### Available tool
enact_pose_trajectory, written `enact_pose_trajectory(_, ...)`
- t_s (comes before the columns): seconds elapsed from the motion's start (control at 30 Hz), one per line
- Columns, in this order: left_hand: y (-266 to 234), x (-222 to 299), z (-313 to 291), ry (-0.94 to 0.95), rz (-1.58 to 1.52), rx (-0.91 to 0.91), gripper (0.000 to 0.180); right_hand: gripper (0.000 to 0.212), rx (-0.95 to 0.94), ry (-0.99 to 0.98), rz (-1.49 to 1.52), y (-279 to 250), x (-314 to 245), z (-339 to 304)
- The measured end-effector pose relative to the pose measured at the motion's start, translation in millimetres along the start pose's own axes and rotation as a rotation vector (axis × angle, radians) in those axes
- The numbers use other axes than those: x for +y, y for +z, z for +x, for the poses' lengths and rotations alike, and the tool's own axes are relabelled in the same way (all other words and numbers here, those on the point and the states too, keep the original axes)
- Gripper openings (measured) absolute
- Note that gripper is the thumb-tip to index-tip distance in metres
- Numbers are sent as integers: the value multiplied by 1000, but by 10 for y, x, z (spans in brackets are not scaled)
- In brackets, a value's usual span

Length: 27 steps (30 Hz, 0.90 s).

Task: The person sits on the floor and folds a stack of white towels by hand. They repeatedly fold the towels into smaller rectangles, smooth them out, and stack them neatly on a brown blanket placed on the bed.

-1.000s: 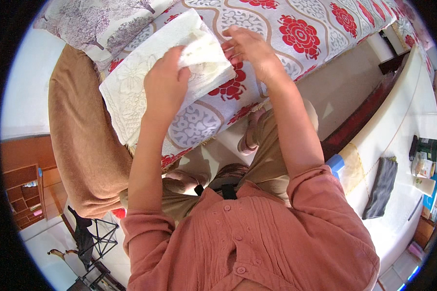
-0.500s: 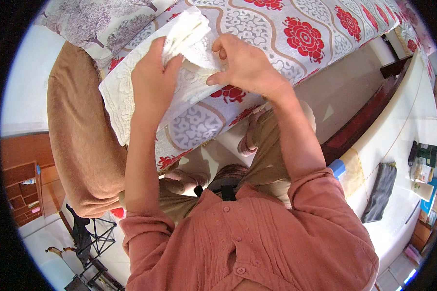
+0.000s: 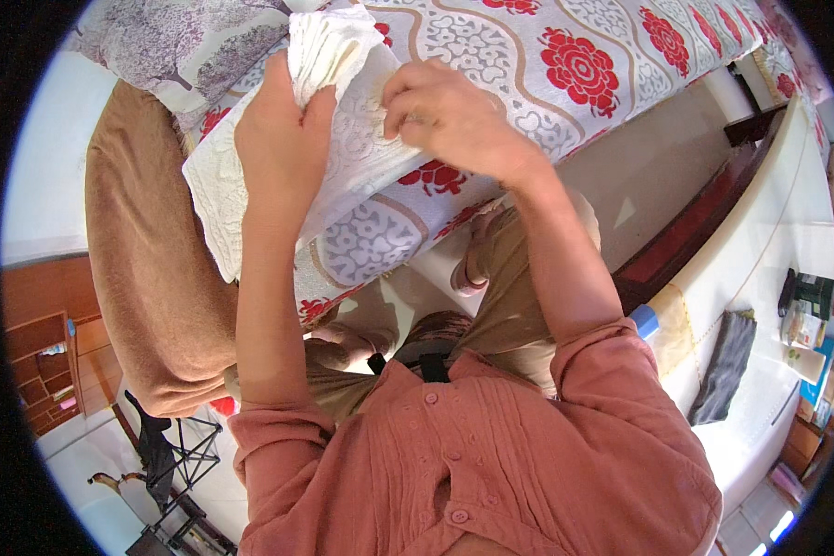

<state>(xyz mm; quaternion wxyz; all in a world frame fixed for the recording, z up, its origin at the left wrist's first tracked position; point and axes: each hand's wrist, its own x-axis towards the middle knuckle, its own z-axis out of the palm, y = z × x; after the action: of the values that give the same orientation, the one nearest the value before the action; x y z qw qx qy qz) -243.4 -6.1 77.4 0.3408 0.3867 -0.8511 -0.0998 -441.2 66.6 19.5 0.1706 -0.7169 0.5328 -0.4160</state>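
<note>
My left hand (image 3: 283,144) is closed round a gathered bunch of white lace cloth (image 3: 329,56), its pleats standing up between thumb and fingers. More white lace-patterned fabric (image 3: 215,190) lies spread flat under that hand, over the edge of a seat covered in a red-flower print. At the right side of the white cloth, my right hand (image 3: 449,120) has its fingers curled down onto the fabric, pinching at it; the fingertips are partly hidden. The two hands are apart.
The flowered seat cover (image 3: 584,69) runs to the upper right. A patterned cushion (image 3: 171,51) sits at the upper left, above a brown-covered armrest (image 3: 139,269). A white tabletop (image 3: 751,269) on the right holds a dark folded cloth (image 3: 725,366) and a blue object (image 3: 644,321).
My left hand has shifted slightly left with the bunched cloth, which is now gathered more tightly. My right hand has moved left, its fingers curling from spread onto the fabric.
</note>
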Motion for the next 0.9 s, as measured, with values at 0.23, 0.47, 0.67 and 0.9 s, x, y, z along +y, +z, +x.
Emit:
enact_pose_trajectory(0.23, -37, 26, -21, 12, 13, -3, 31, 20, 167, -14, -361, 264, 50, 228)
enact_pose_trajectory(0.47, 4, 66, -28, 53, 33, -36, 36, 21, 103, -42, -372, 255, 186, 112)
enact_pose_trajectory(0.67, 278, 143, -226, 197, 270, -85, 50, 24, 138, 205, -15, -4, 477, 217)
enact_pose_trajectory(0.9, 370, 217, -422, 284, 323, -243, 55, 21, 382, 339, 202, -132, 364, 64)
